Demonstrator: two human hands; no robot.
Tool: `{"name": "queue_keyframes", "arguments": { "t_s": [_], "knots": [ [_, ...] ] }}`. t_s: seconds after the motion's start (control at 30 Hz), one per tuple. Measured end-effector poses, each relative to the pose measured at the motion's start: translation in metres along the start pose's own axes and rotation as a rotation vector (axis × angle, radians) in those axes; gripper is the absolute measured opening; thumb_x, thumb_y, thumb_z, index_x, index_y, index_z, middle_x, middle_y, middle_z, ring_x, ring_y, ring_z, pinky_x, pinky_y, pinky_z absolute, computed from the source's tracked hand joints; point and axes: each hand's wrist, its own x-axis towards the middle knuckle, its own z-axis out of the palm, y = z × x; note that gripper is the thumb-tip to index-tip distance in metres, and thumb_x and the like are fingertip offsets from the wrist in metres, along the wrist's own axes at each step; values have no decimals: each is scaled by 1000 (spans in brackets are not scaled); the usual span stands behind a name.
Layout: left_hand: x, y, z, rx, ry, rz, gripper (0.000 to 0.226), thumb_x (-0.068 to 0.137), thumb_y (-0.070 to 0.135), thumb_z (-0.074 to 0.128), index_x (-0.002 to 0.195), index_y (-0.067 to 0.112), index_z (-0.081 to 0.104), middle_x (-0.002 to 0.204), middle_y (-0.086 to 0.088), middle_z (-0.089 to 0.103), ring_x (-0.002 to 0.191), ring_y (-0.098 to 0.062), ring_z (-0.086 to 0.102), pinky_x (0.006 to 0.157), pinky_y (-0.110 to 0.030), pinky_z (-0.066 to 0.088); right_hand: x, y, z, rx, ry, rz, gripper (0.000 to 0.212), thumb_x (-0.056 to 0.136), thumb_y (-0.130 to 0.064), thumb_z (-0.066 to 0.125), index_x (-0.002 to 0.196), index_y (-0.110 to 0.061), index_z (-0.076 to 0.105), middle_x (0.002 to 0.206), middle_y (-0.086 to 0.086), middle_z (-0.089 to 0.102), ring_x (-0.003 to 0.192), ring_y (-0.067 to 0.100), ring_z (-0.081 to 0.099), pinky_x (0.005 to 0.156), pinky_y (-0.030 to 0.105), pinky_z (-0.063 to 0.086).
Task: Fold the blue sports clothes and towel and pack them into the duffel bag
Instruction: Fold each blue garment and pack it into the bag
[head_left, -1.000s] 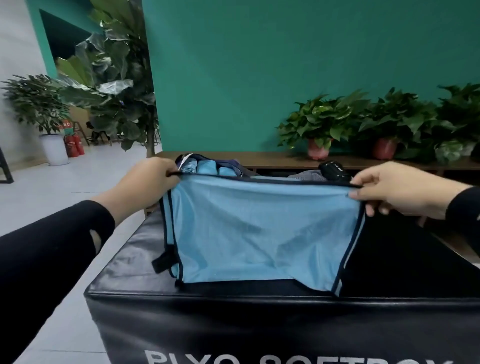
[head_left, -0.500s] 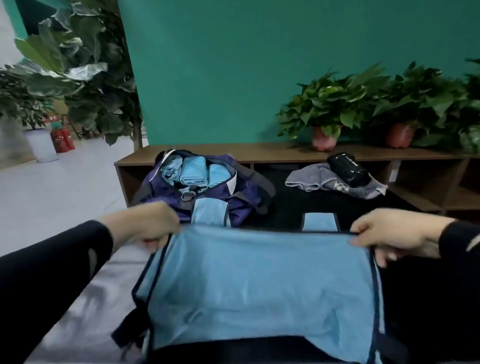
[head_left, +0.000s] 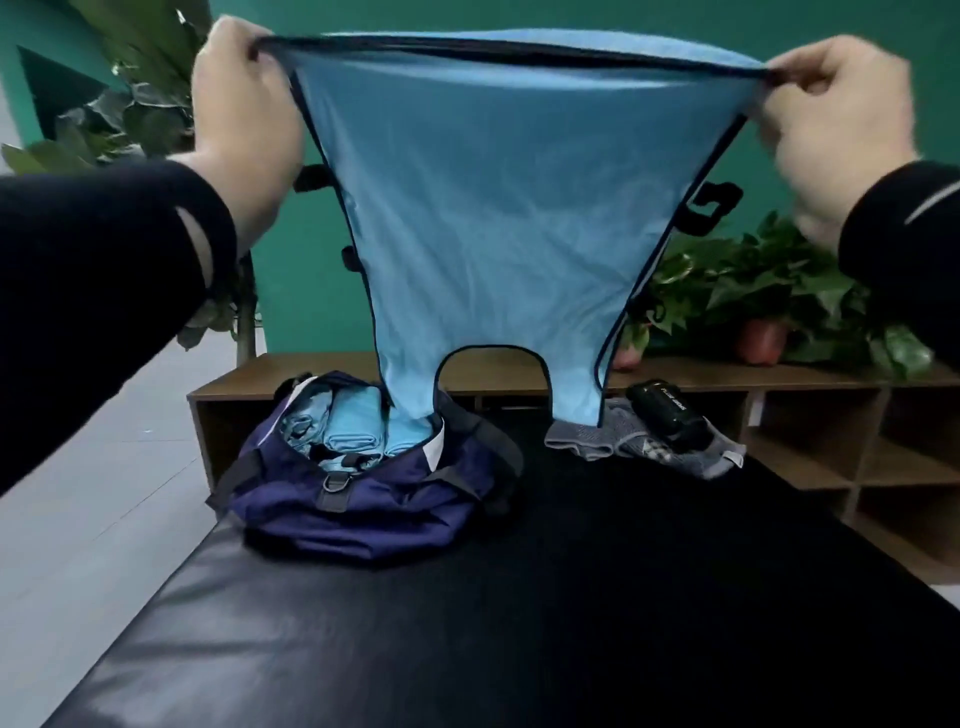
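Light-blue vest (head_left: 498, 208) (navy trim); navy duffel bag (head_left: 363, 499).

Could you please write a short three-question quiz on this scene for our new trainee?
1. True or false: both hands pinch the top edge of the blue garment.
2. What lies inside the open duffel bag? A) shoes B) folded blue clothes C) bottles
3. What rests under the black object?

Key:
1. True: left hand, right hand.
2. B, folded blue clothes.
3. The grey towel.
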Motion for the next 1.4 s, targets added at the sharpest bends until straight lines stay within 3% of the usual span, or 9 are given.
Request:
{"name": "queue_keyframes", "arguments": {
  "t_s": [0.2,0.33,0.53,0.7,0.83,1.0,1.13,1.23,1.4],
  "knots": [
    [-95,-25,-48,81,-153,143,25,103,13,40,115,8,61,102,-10,64,85,-13,50,74,-25,34,-119,24,-52,-42,-81,63,20,94,-12,63,104,-28,68,87,-15,64,71,-10,57,68,7,43],
    [-215,-63,-97,157,-359,181,22,99,16,47,106,10,67,91,2,61,83,-15,51,75,-28,36,-228,53,-96,75,-210,236,25,98,-2,60,101,-24,71,108,-7,74,97,1,67,90,14,51],
    [-355,-139,-145,316,-803,251,19,82,28,48,87,23,65,79,8,59,75,-22,58,72,-34,39,-356,108,-150,-286,-651,300,38,92,-1,67,91,-38,67,126,-26,63,122,-2,54,101,5,33],
    [-371,-151,-142,277,-992,165,23,73,40,53,95,41,58,76,27,53,73,5,50,75,-28,43,-383,123,-164,-488,-963,260,35,94,-19,65,108,-51,60,129,-44,51,128,-16,39,102,15,32],
    [-368,-156,-138,332,-979,108,38,72,24,72,108,35,68,91,21,52,86,-12,57,80,-42,49,-384,125,-159,-559,-939,268,47,92,-18,66,127,-49,58,133,-33,49,127,-6,44,108,21,33],
    [-367,-153,-138,389,-891,-1,28,80,1,76,96,24,75,123,4,58,113,-25,55,97,-50,43,-387,135,-154,-545,-856,280,41,94,-10,63,108,-49,65,130,-30,58,131,-2,48,117,32,35],
    [-365,-145,-144,178,-893,-127,21,93,6,63,98,22,75,132,13,60,127,-8,51,108,-26,39,-386,125,-154,-462,-762,399,39,98,-14,60,105,-52,69,135,-21,58,129,4,50,111,26,33],
    [-366,-120,-159,-25,-784,-388,27,94,5,56,96,22,76,114,17,72,114,6,58,95,-7,40,-380,104,-157,-299,-679,485,43,101,-9,55,93,-46,74,123,-23,66,119,-1,56,103,17,38],
    [-360,-74,-185,-241,-579,-561,39,78,30,49,79,-8,60,77,-28,54,72,-20,49,68,-37,38,-370,60,-168,-211,-542,487,28,102,-11,50,82,-21,67,77,8,67,67,17,57,54,29,42]
  ]
}}
